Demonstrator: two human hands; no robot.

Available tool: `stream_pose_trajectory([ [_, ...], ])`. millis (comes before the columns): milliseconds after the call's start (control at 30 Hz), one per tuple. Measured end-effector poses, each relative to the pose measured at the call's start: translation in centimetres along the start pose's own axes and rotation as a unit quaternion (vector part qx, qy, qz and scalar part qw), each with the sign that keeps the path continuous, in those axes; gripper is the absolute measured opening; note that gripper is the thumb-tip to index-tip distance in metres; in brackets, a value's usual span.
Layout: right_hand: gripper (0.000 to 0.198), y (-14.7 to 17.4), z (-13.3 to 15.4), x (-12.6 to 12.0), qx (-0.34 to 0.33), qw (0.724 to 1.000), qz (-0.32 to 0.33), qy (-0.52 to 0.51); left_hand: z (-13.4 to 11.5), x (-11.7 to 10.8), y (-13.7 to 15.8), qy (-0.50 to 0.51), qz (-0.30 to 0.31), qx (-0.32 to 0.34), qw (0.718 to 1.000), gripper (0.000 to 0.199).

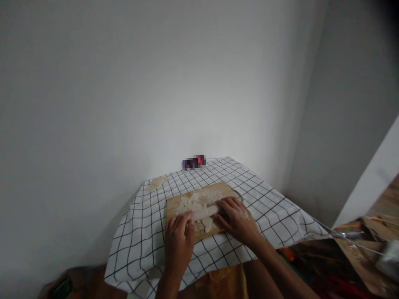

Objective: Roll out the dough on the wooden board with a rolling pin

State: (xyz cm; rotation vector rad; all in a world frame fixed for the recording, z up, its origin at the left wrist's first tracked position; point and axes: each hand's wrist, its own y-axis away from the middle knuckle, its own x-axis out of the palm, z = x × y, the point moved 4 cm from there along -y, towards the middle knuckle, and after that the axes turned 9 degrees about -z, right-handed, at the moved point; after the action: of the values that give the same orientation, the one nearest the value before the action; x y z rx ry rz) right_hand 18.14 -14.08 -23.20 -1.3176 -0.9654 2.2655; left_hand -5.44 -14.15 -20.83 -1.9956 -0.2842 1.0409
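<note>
A pale, floury rolling pin (204, 212) lies across the wooden board (222, 187), with both hands on it. My left hand (181, 230) is closed over its left end. At the other end, my right hand (235, 216) grips the pin, flour on its back. Under and around the pin, a thin, ragged sheet of dough (195, 203) spreads over the floured wood. Part of the dough shows on the near side of the pin, and my fingers hide the pin's ends.
A black-and-white checked cloth (264, 203) covers the table. Flat dough pieces (157, 182) lie at its back left corner. A blurred-out dark and red object (193, 162) stands by the wall. Boxes and bags (358, 236) are at the lower right, with a cable nearby.
</note>
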Motion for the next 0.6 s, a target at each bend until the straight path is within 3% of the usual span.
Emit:
stream_pose_trajectory([
  [333,0.028,0.3,-0.3,0.0,0.024,1.000,0.003,-0.005,-0.4,-0.1,0.6,0.030,-0.060,-0.050,0.997,0.028],
  [467,0.027,0.5,-0.4,-0.2,0.030,0.999,-0.010,-0.028,-0.1,-0.3,1.1,0.037,-0.096,-0.045,0.994,0.026],
  [600,0.028,0.7,-0.4,-0.6,0.027,0.998,-0.027,-0.049,-0.1,-0.3,1.3,0.012,-0.092,-0.028,0.995,0.026],
])
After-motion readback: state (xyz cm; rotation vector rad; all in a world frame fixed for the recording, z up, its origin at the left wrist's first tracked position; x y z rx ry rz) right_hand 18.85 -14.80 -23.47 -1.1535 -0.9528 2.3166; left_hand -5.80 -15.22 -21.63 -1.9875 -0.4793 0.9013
